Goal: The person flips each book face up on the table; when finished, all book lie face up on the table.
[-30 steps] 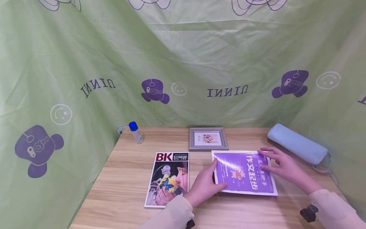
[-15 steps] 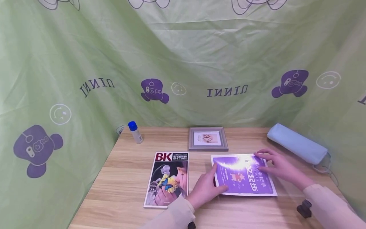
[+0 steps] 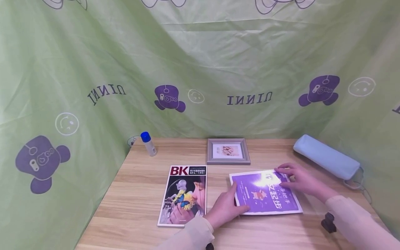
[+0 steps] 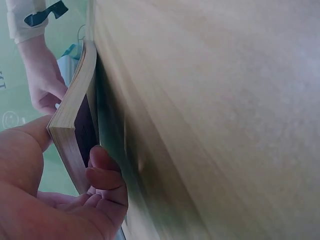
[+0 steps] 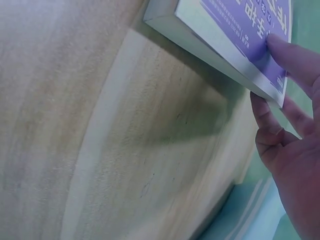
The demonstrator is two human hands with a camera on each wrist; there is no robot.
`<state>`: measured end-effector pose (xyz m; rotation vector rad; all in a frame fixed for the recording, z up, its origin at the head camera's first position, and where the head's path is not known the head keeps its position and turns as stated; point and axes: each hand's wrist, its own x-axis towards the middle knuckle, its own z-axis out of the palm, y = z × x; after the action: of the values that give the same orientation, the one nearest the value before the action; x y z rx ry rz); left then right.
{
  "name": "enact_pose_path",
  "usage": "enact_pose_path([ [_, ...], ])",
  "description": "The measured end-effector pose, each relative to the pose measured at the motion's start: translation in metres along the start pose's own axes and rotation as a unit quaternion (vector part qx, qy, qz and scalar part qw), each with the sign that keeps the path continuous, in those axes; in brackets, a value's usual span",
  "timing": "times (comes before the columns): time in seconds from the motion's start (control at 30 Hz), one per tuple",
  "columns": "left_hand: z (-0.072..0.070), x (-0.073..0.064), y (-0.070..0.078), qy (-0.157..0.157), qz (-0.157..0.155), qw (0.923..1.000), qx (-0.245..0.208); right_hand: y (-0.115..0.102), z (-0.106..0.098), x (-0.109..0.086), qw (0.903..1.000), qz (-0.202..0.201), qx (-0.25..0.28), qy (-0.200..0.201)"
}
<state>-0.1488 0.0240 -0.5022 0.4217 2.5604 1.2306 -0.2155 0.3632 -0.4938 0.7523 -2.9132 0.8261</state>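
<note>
A purple-covered paperback book (image 3: 259, 198) with white borders is held between both hands over the right part of the wooden table. At its left side my left hand (image 3: 224, 207) grips the edge, thumb on the cover. Curled fingers (image 4: 107, 175) of that hand reach beneath the book in the left wrist view, where its page block (image 4: 70, 120) shows a gap above the wood. My right hand (image 3: 300, 178) pinches the far right corner, thumb above and fingers (image 5: 267, 117) underneath. The right wrist view shows the book's white edge (image 5: 200, 50) raised, with a shadow below it.
A magazine-like book marked BK (image 3: 184, 198) lies left of the left hand. Behind are a grey picture frame (image 3: 228, 161) and a blue-capped bottle (image 3: 149, 145). A light blue pouch (image 3: 326, 156) lies at the right edge. Green curtains (image 3: 200, 52) surround the table (image 3: 125, 194).
The book's far edge has come slightly nearer and its left edge has shifted a little left. My right hand has moved left with its corner. Both hands keep their hold.
</note>
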Motion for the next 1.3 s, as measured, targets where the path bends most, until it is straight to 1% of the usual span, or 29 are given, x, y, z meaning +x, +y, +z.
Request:
enact_pose_path([
  [0.1,0.002,-0.001,-0.001,-0.006,-0.009,0.9999,0.000,0.000,0.000,0.003,0.9998,0.005,0.001,-0.020],
  [0.37,0.005,-0.001,-0.001,-0.012,-0.023,0.9996,0.011,0.000,0.001,0.009,0.9984,-0.001,0.005,-0.056],
  [0.7,0.009,0.001,0.000,-0.010,-0.031,0.9986,0.041,0.002,0.004,0.012,0.9974,-0.004,0.002,-0.072],
  [0.9,0.007,-0.001,0.006,-0.014,-0.037,0.9968,0.070,0.005,0.005,0.012,0.9964,0.007,-0.014,-0.084],
  [1.0,0.006,-0.001,0.008,-0.012,-0.036,0.9954,0.088,0.005,0.005,0.012,0.9959,0.012,-0.013,-0.089],
  [1.17,0.009,0.000,0.007,-0.007,-0.023,0.9917,0.126,0.003,0.005,0.011,0.9953,0.026,0.004,-0.093],
  [1.3,0.011,0.002,0.006,-0.005,-0.012,0.9873,0.158,0.001,0.005,0.011,0.9952,0.031,0.007,-0.092],
])
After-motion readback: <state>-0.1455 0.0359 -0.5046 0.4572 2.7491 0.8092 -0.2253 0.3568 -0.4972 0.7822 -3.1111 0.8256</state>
